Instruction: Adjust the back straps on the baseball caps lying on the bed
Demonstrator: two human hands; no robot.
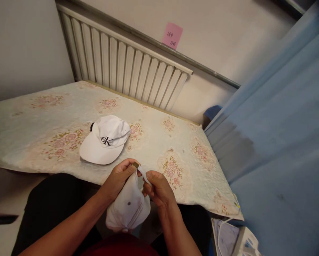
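**Above a person's lap [60,202], a soft off-white cap [126,213] held by its strap [144,174]**

The cap hangs in front of the person, just off the near edge of a floral-covered tabletop [151,131]. Its crown droops downward and its brim cannot be made out. The left hand [118,179] is closed on the cap's edge beside a small brass-coloured buckle [135,165], thumb and fingers pinching. The right hand [158,186] is closed too, its thumb and fingertips gripping the narrow strap that bends away from the buckle.

The cap looks light and limp, probably cloth, so it should fold and sag easily rather than hold its shape. Nothing about it seems fragile or especially slippery, though the thin strap could slide from a loose pinch. The hard buckle and the edge next to it look the firmest place to hold; the crown would likely just crumple.

Beyond, a white cap with black letters [106,138] rests on the tabletop (brim toward the person, untouched).
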